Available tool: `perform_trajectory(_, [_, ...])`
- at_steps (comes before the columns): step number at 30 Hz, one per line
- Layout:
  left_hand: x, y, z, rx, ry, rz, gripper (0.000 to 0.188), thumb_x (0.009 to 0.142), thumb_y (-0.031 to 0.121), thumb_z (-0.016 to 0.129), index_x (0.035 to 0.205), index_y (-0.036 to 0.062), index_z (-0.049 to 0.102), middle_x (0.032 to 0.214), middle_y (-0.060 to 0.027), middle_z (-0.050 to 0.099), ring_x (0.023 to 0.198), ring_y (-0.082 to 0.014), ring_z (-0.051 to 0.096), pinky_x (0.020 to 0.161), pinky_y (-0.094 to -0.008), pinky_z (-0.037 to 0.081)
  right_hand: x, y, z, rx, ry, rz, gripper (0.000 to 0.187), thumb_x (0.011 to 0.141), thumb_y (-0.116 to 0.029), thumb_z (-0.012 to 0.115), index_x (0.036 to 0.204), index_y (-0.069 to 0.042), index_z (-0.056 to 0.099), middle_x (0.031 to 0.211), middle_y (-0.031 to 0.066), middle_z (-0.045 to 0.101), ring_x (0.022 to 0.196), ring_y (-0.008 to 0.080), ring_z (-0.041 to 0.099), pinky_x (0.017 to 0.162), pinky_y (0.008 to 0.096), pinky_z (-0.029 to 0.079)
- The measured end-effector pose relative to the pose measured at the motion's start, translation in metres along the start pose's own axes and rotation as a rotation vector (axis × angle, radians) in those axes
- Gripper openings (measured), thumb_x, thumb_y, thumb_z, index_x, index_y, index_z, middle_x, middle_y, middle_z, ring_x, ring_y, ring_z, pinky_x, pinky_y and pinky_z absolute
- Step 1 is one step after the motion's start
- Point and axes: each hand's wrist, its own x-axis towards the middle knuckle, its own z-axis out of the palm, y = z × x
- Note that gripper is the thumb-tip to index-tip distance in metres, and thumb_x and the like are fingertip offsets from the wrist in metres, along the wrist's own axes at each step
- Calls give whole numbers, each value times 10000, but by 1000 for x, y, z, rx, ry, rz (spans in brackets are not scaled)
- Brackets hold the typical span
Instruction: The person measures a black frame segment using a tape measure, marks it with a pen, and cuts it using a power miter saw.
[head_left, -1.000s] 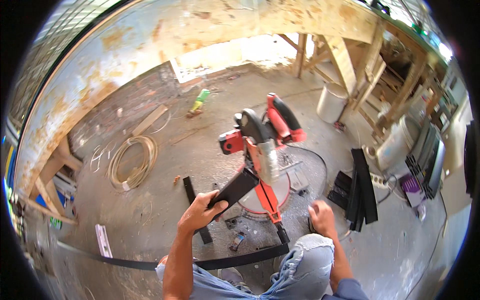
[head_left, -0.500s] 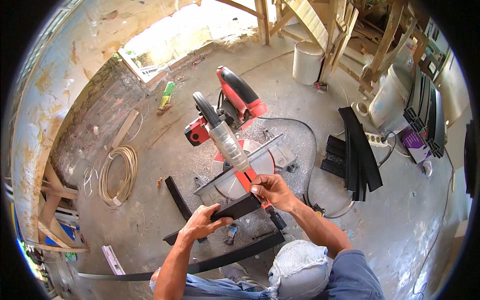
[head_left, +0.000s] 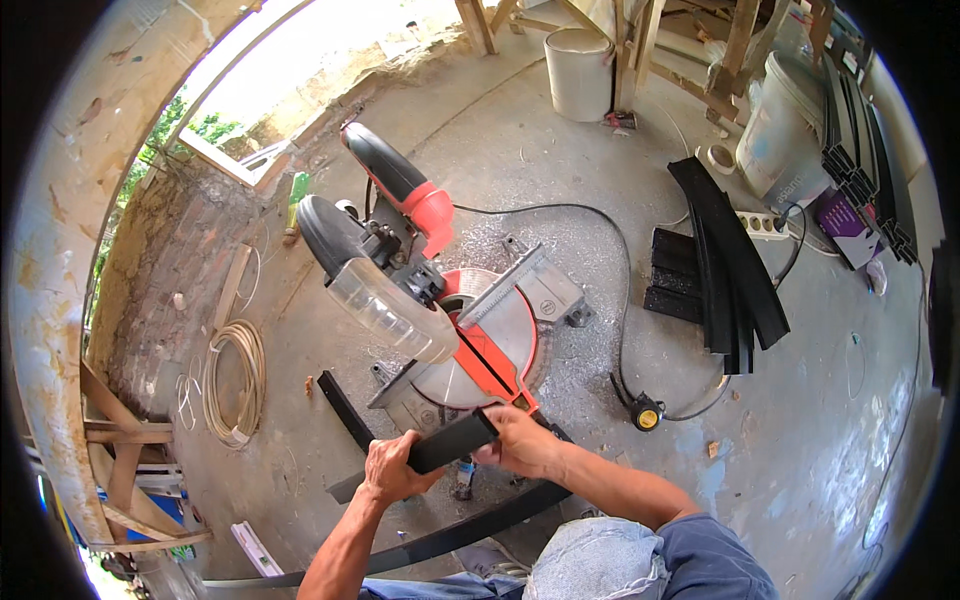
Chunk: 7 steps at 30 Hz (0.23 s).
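My left hand [head_left: 396,467] grips a short length of black channel-shaped profile [head_left: 452,444], fingers on top and thumb below. At the profile's right end, my right hand [head_left: 522,443] closes round it, its fingertips partly hidden. Just beyond the piece stands a red and grey mitre saw [head_left: 485,362] on the floor. The saw's head, with a black-and-red handle [head_left: 400,182] and a clear blade guard [head_left: 392,310], leans to the left. Below my hands, a long curved black strip [head_left: 440,540] runs across the floor near my feet.
Another black strip [head_left: 345,412] lies left of the saw. More black pieces [head_left: 715,270] are heaped at the right beside a power strip [head_left: 762,225]. A black cable [head_left: 627,330] curves round the saw's right side. A coiled hose [head_left: 236,385] lies left; a white bucket [head_left: 580,80] stands behind.
The profile and my hands have drawn back from the saw toward me. My right hand has shifted from pinching the end to closing round it. The view has turned slightly.
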Motion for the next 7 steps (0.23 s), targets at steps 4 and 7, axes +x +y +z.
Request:
perform_trajectory(4, [-3, 3, -13, 46, -100, 2, 503, 597, 339, 847, 952, 64, 621, 694, -131, 677, 635, -309, 691, 607, -417, 540, -14, 5, -4, -107, 105, 25, 266, 1056, -281, 523, 978, -44, 617, 734, -29, 533, 626, 93, 481, 581, 241, 409])
perform_trajectory(7, [5, 8, -25, 83, -220, -44, 558, 605, 367, 849, 1014, 64, 622, 710, -127, 686, 660, -317, 694, 636, -433, 539, -8, -7, -22, -140, 201, -98, 268, 1020, -311, 597, 1015, -43, 602, 784, -3, 591, 646, 125, 536, 623, 280, 452])
